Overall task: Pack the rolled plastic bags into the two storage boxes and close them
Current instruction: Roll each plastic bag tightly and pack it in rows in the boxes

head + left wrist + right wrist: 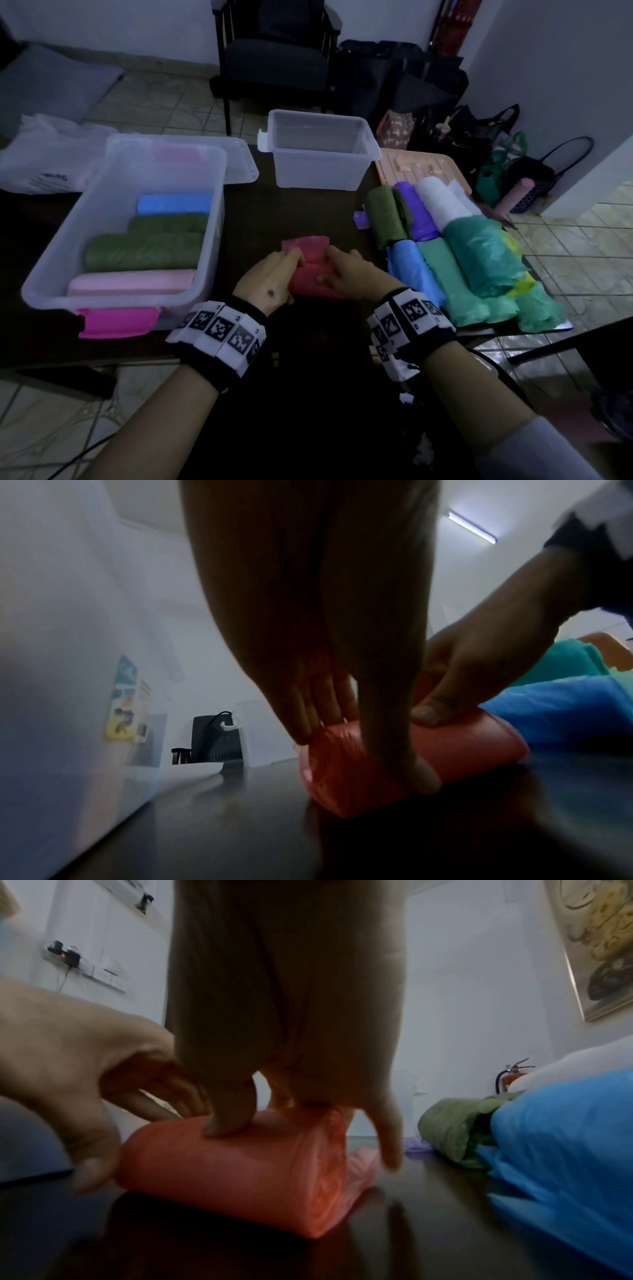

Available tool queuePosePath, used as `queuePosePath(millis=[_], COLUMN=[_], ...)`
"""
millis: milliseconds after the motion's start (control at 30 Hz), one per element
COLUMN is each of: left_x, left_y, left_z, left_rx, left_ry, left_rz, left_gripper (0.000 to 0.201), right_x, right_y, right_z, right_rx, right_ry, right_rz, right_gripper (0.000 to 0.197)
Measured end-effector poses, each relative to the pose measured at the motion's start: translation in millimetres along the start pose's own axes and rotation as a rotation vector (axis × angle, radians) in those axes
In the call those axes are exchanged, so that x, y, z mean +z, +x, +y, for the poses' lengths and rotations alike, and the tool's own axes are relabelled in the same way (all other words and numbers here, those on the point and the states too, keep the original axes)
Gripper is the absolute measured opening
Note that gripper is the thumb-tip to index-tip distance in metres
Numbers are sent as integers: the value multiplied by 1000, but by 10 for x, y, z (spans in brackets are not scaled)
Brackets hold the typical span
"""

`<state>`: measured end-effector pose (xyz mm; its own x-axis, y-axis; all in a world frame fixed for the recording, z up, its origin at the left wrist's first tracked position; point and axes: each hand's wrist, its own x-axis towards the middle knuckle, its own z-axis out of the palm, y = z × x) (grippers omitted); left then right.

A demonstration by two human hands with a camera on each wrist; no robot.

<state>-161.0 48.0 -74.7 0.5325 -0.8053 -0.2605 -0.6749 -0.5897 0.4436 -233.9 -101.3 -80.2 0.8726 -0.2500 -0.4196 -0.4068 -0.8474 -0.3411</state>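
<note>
Red roll [310,270] lies on table [308,209] btwn both hands, long axis left-right; left hand [270,279] and right hand [356,274] both clamped on it. Part-filled box [212,205] nearer left hand.

Dim bluish room light from a ceiling tube [472,527], soft wrist-view blur, wide-angle bending at edges.
</note>
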Motion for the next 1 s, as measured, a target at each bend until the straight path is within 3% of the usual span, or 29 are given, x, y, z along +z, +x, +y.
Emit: queuePosePath(millis=[67,167,300,433,567,667,767,867,1000], left_x=[4,-20,-54,-46,-62,-74,-77,-88,-94], left_y=[17,72,119,108,58,38,37,46,49], left_z=[-10,-1,-27,-61,-85,-90,-76,-65,-69], left_rx=[1,-41,-103,-43,-69,-72,-92,-106,-115], left_ry=[4,-10,-51,14,-137,-156,-171,-187,-213], left_rz=[-5,-59,-115,-23,4,-20,-27,-33,-38], left_gripper=[41,37,47,55,40,33,33,33,30], right_x=[51,154,252,218,114,2,-53,-13,40], right_y=[-36,-97,-150,-99,-57,-39,-26,21,56], right_z=[-47,-72,-26,-8,9,-3,-21,-35,-86], right_rx=[20,-123,-186,-191,-153,-109,-46,36,27], right_ry=[-106,-155,-186,-127,-29,-7,11,-78,-88], right_rz=[156,323,263,293,183,106,79,-25,-40], right_gripper=[49,42,64,53,58,74,103,124,109])
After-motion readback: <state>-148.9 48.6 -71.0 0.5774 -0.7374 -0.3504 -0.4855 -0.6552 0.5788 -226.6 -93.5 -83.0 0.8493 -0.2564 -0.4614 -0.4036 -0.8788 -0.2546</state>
